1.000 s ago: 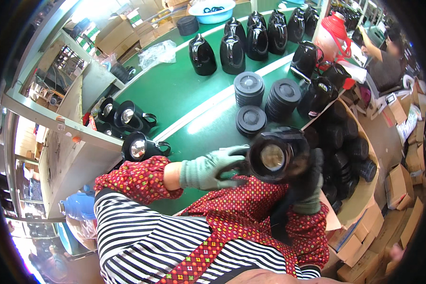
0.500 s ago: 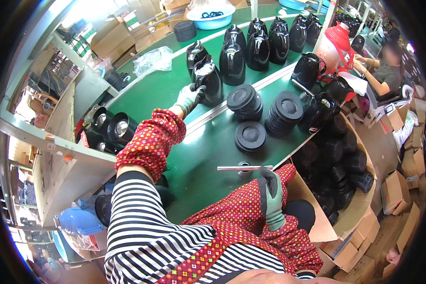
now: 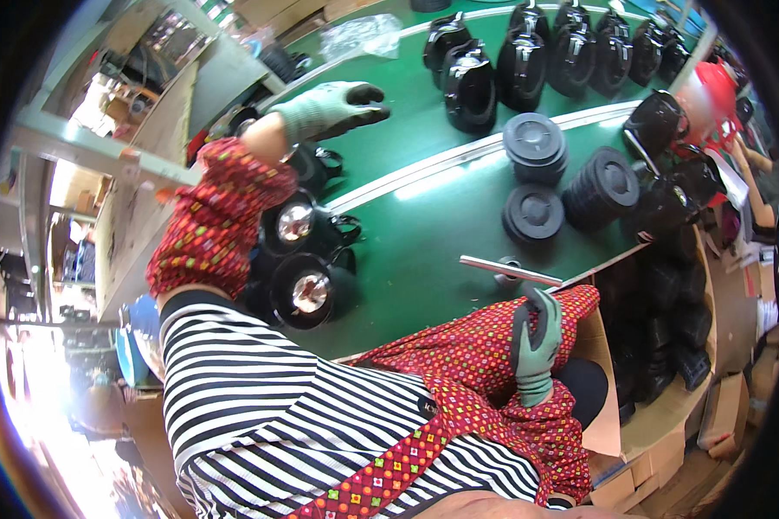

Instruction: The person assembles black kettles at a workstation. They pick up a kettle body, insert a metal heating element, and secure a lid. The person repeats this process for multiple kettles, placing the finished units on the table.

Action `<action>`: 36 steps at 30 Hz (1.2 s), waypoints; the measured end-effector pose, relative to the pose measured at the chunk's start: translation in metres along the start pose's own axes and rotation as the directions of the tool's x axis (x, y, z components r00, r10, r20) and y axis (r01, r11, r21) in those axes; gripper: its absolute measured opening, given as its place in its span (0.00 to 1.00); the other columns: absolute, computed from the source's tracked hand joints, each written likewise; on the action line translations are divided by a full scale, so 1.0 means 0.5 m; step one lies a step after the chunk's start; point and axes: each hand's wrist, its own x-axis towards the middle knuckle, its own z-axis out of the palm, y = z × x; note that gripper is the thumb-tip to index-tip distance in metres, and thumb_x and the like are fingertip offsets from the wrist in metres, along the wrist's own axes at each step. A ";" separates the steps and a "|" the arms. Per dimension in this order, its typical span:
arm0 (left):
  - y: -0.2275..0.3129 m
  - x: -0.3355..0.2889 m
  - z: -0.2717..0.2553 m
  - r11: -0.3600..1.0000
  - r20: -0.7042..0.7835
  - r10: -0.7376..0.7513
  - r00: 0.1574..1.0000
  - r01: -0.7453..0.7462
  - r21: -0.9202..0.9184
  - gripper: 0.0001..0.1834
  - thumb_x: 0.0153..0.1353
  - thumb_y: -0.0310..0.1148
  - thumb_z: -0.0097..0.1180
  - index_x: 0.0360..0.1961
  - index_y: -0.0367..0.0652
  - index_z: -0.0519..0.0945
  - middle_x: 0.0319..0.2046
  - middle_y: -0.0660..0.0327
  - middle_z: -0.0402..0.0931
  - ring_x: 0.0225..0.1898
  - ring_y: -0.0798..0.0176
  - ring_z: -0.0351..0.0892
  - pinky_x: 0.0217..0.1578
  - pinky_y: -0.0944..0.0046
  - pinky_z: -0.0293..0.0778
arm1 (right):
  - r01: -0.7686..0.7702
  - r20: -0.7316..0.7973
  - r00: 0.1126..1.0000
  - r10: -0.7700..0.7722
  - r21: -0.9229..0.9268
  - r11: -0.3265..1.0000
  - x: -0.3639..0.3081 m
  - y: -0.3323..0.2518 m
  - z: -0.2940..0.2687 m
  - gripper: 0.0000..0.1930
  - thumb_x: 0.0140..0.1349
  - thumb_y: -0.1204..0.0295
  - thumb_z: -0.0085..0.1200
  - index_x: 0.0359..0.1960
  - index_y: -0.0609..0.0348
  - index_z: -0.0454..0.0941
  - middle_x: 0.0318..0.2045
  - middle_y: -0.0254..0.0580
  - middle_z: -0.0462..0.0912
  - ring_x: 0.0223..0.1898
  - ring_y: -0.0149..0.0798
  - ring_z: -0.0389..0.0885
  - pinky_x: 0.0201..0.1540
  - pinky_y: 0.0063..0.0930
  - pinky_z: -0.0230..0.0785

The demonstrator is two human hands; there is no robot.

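My left hand (image 3: pixel 333 112), in a pale green glove with dark fingertips, is raised over the left side of the green bench with fingers stretched out and nothing in them. Below it, several black jugs (image 3: pixel 273 298) lie on their sides, silvery interiors showing. Over my red patterned apron (image 3: pixel 441 355), my gloved right hand (image 3: pixel 537 346) rests with thumb and fingers apart, apparently holding nothing. Just beyond its fingertips, a thin metal bar (image 3: pixel 506 270) crosses a small round metal piece at the bench edge. Glossy black jugs (image 3: pixel 470 86) stand upright in rows farther back.
Ridged black discs stand in stacks (image 3: pixel 535 143) right of centre. A cardboard box (image 3: pixel 610 389) of dark parts is at my right. A white rail (image 3: pixel 433 173) runs along the bench. Clear plastic (image 3: pixel 361 36) lies at the back. A red-topped container (image 3: pixel 710 91) stands far right, beside another person's arm.
My left hand has let go of the upright jug and moved left, its fingers opening. The view has shifted left, bringing the jugs lying there into fuller sight. The right hand stays near the bar.
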 end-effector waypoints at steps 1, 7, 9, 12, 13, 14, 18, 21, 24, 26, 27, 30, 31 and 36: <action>0.049 -0.058 -0.028 0.991 -0.026 -0.137 0.990 0.137 -0.003 0.23 0.74 0.43 0.60 0.65 0.45 0.79 0.61 0.45 0.79 0.59 0.41 0.80 0.59 0.56 0.78 | -0.001 -0.019 1.000 0.001 -0.013 1.000 -0.002 0.002 0.002 0.19 0.68 0.75 0.61 0.60 0.66 0.80 0.53 0.52 0.84 0.50 0.48 0.82 0.55 0.39 0.75; -0.044 -0.330 0.006 0.972 -0.157 -0.171 0.973 0.193 0.137 0.24 0.70 0.45 0.60 0.62 0.45 0.79 0.55 0.46 0.82 0.57 0.42 0.82 0.57 0.47 0.77 | 0.020 0.024 0.999 -0.020 0.027 0.999 -0.010 0.016 0.011 0.18 0.69 0.78 0.59 0.60 0.67 0.79 0.55 0.51 0.84 0.54 0.49 0.83 0.61 0.40 0.73; -0.056 -0.315 0.036 0.905 -0.220 -0.402 0.889 0.422 0.048 0.22 0.71 0.44 0.63 0.58 0.41 0.81 0.51 0.49 0.84 0.52 0.46 0.84 0.54 0.53 0.78 | -0.021 0.024 1.000 0.018 0.132 0.991 -0.014 0.017 0.013 0.17 0.70 0.79 0.57 0.59 0.67 0.79 0.55 0.50 0.85 0.56 0.47 0.83 0.62 0.39 0.72; -0.180 -0.264 0.097 0.761 -0.251 -0.524 0.814 0.580 0.291 0.30 0.64 0.52 0.64 0.61 0.45 0.80 0.59 0.44 0.79 0.61 0.40 0.78 0.62 0.44 0.74 | -0.083 0.022 0.997 0.080 0.225 0.971 -0.020 0.018 0.021 0.15 0.71 0.78 0.56 0.58 0.67 0.80 0.54 0.50 0.86 0.57 0.45 0.84 0.63 0.37 0.73; -0.202 -0.247 0.109 0.651 -0.237 -0.627 0.742 0.666 0.365 0.33 0.62 0.54 0.65 0.63 0.47 0.80 0.62 0.45 0.77 0.64 0.40 0.76 0.63 0.42 0.73 | -0.074 0.034 0.997 0.068 0.228 0.971 -0.020 0.015 0.023 0.15 0.71 0.78 0.56 0.58 0.67 0.80 0.55 0.50 0.86 0.57 0.45 0.84 0.63 0.37 0.73; -0.183 -0.211 0.118 0.562 -0.199 -0.687 0.699 0.684 0.465 0.36 0.60 0.56 0.67 0.65 0.49 0.79 0.64 0.47 0.74 0.66 0.41 0.74 0.63 0.40 0.72 | -0.072 0.029 0.997 0.067 0.213 0.974 -0.022 0.013 0.016 0.15 0.71 0.78 0.56 0.58 0.66 0.80 0.55 0.50 0.86 0.57 0.45 0.84 0.63 0.36 0.73; -0.209 -0.163 0.164 0.479 -0.184 -0.669 0.720 0.608 0.633 0.31 0.61 0.50 0.66 0.65 0.53 0.81 0.65 0.50 0.72 0.66 0.44 0.73 0.62 0.39 0.72 | -0.050 0.031 0.998 0.045 0.175 0.983 -0.034 -0.006 -0.004 0.14 0.72 0.76 0.56 0.57 0.66 0.81 0.55 0.49 0.85 0.56 0.45 0.85 0.62 0.36 0.74; -0.247 -0.167 0.185 0.648 -0.230 -0.462 0.857 0.503 0.572 0.20 0.65 0.36 0.60 0.58 0.49 0.83 0.60 0.48 0.76 0.59 0.44 0.80 0.58 0.44 0.77 | -0.101 0.073 0.993 0.088 0.202 0.974 -0.042 0.008 -0.012 0.15 0.73 0.75 0.57 0.58 0.65 0.81 0.54 0.48 0.85 0.57 0.44 0.84 0.62 0.35 0.74; -0.196 -0.176 0.150 0.737 -0.216 -0.349 0.912 0.410 0.538 0.23 0.61 0.34 0.66 0.58 0.47 0.81 0.58 0.48 0.76 0.53 0.44 0.84 0.53 0.47 0.81 | -0.080 0.114 0.992 0.051 0.261 0.962 -0.012 -0.033 -0.017 0.15 0.76 0.71 0.55 0.59 0.66 0.77 0.48 0.46 0.85 0.51 0.39 0.86 0.59 0.33 0.76; -0.121 -0.166 0.137 0.796 -0.312 -0.174 0.934 0.320 0.514 0.27 0.55 0.33 0.70 0.58 0.47 0.81 0.59 0.50 0.77 0.52 0.44 0.84 0.52 0.48 0.80 | -0.072 0.085 0.995 0.053 0.236 0.969 0.016 -0.069 -0.020 0.18 0.73 0.70 0.59 0.60 0.66 0.79 0.50 0.47 0.84 0.50 0.41 0.84 0.57 0.33 0.75; -0.052 -0.163 0.119 0.816 -0.328 -0.111 0.938 0.274 0.509 0.28 0.51 0.33 0.72 0.57 0.47 0.82 0.60 0.51 0.77 0.53 0.44 0.83 0.53 0.47 0.80 | -0.067 0.069 0.996 0.053 0.220 0.973 0.031 -0.086 -0.021 0.19 0.72 0.69 0.62 0.60 0.65 0.79 0.51 0.48 0.84 0.49 0.43 0.83 0.57 0.33 0.74; 0.119 -0.171 0.079 0.853 -0.335 0.217 0.917 -0.011 0.523 0.27 0.49 0.31 0.71 0.54 0.43 0.83 0.60 0.53 0.77 0.51 0.44 0.82 0.52 0.47 0.78 | -0.101 0.157 0.986 0.049 0.342 0.934 0.092 -0.137 -0.016 0.33 0.72 0.60 0.63 0.73 0.63 0.69 0.60 0.51 0.78 0.47 0.39 0.82 0.48 0.30 0.77; 0.190 -0.171 0.071 0.838 -0.326 0.315 0.891 -0.100 0.537 0.25 0.50 0.31 0.70 0.53 0.42 0.83 0.60 0.53 0.76 0.51 0.44 0.81 0.52 0.48 0.77 | -0.174 0.194 0.975 0.105 0.386 0.906 0.112 -0.164 -0.028 0.35 0.72 0.58 0.64 0.74 0.61 0.67 0.62 0.52 0.76 0.46 0.38 0.83 0.46 0.30 0.78; 0.445 -0.183 0.079 0.561 0.007 0.679 0.734 -0.526 0.640 0.22 0.54 0.34 0.61 0.50 0.40 0.83 0.59 0.55 0.76 0.49 0.54 0.77 0.50 0.55 0.74 | -0.240 0.344 0.934 0.098 0.398 0.885 0.155 -0.109 -0.080 0.38 0.68 0.58 0.68 0.76 0.52 0.65 0.68 0.52 0.69 0.49 0.34 0.86 0.42 0.33 0.81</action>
